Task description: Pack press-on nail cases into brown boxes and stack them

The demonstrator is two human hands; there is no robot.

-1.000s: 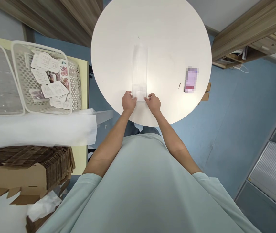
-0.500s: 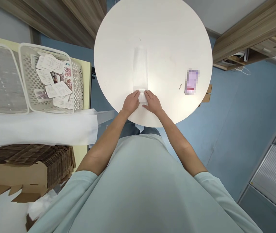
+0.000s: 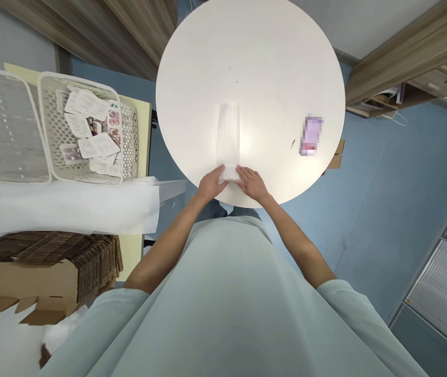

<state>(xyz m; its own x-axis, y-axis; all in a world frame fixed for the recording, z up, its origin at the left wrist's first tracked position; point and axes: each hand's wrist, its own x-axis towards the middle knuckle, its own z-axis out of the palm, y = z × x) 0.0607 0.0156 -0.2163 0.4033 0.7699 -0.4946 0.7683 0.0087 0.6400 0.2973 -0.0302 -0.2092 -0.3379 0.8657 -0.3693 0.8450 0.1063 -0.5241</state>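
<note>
The left hand and right hand, equally near, grip either side of the folded-looking near end of a translucent white film-like strip, its long axis pointing away from them on the round white bench.

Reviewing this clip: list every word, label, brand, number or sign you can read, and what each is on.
No text can be read.
Cards in the basket: rows of print, too small and blurred to read.
Purple item on the table: pixelated, so any text is unreadable.
Sheet between the hands: no lettering visible.
</note>
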